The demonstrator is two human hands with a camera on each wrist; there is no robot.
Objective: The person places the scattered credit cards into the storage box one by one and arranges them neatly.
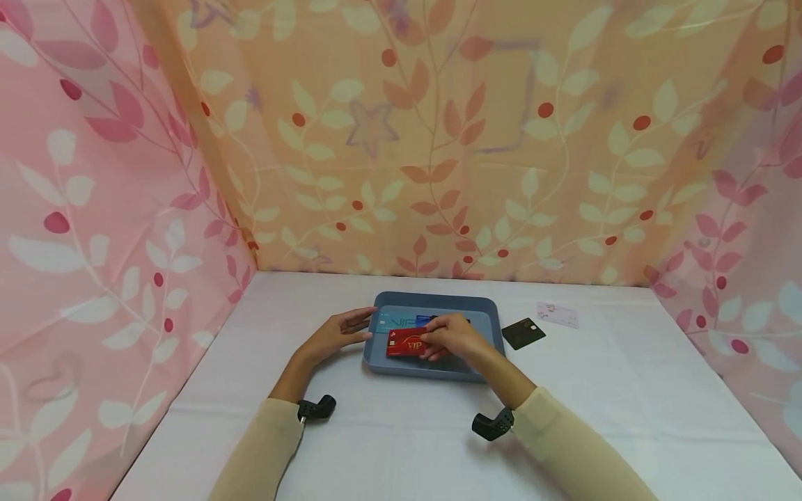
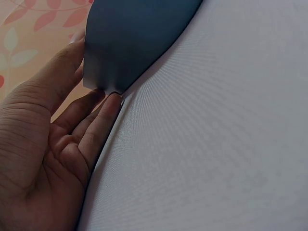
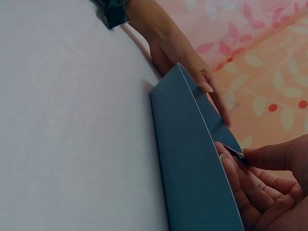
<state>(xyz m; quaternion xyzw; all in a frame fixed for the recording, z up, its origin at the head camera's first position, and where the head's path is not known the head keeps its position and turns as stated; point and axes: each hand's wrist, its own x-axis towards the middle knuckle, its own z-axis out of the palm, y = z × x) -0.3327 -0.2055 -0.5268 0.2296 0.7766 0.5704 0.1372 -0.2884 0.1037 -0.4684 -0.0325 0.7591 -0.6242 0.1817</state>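
Observation:
My right hand [image 1: 452,334] pinches the right end of a red VIP card [image 1: 404,342] between thumb and fingers, over a blue-grey tray [image 1: 432,300]. In the right wrist view the card shows only as a thin dark edge [image 3: 235,153] behind the tray wall. My left hand [image 1: 336,335] rests against the tray's left side, its fingers extended to the rim. In the left wrist view its fingertips [image 2: 113,98] touch the tray's outer wall [image 2: 130,43]. A light blue VIP card [image 1: 397,321] lies in the tray. Beside it, a darker blue card [image 1: 423,320] is mostly hidden by my right hand.
Right of the tray, a black card [image 1: 523,333] lies on the white tabletop [image 1: 401,438]. A pale patterned card [image 1: 557,314] lies just beyond it. Flowered cloth [image 1: 438,139] hangs behind and on both sides of the table.

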